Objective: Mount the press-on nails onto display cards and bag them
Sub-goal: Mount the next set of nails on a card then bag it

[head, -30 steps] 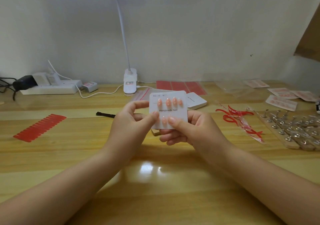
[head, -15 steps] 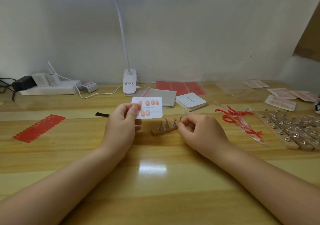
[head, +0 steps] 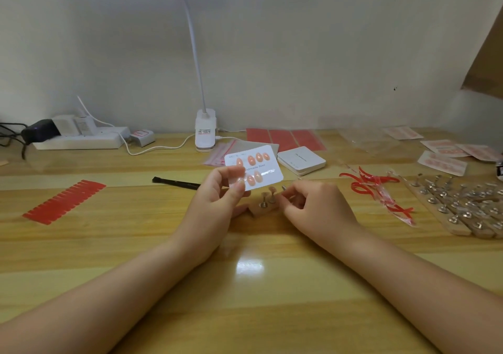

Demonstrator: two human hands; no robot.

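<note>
My left hand (head: 217, 204) pinches the lower left corner of a white display card (head: 265, 175) and holds it tilted above the table. Several peach press-on nails are stuck on the card in two rows. Just below it stands a small wooden peg stand (head: 261, 210), and one peach nail (head: 272, 189) sits on a peg. My right hand (head: 318, 206) is curled at the stand's right end, fingertips pinching a metal peg (head: 283, 187). Whether a nail sits on that peg is hidden.
A stack of blank cards (head: 300, 160) and clear zip bags (head: 217, 155) lie behind the card. Larger peg racks (head: 462, 206) and red film scraps (head: 375, 190) fill the right. A red strip sheet (head: 64, 202) lies left, with a black brush (head: 177, 182), lamp base (head: 205, 133) and power strip (head: 79, 141).
My right hand let go of the card and dropped to the peg stand. My left hand now holds the card alone and has tilted it a little higher.
</note>
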